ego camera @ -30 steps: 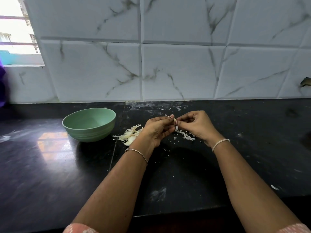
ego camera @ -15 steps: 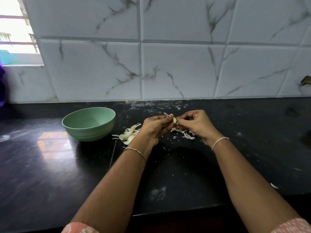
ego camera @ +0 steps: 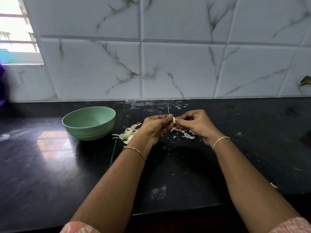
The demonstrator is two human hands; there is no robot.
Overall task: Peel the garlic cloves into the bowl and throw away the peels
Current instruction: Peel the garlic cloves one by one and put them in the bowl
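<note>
A small pale garlic cloves piece, one garlic clove (ego camera: 174,120), is pinched between the fingertips of my left hand (ego camera: 155,127) and my right hand (ego camera: 196,124), held just above the black counter. A thin stem strand sticks up from it. The green bowl (ego camera: 89,122) stands to the left of my hands and looks empty inside. A heap of unpeeled cloves and long peels (ego camera: 128,134) lies between the bowl and my left hand. Small white peel scraps (ego camera: 184,133) are scattered under my right hand.
The black counter (ego camera: 50,165) runs to a white marble-tiled wall (ego camera: 168,64) behind. A window (ego camera: 15,31) is at the far left. One stray white peel scrap (ego camera: 274,185) lies near the counter's front edge at the right.
My hands have stayed together over the same spot, with only small finger movement on the clove. More of the pale clove shows between the fingertips now.
</note>
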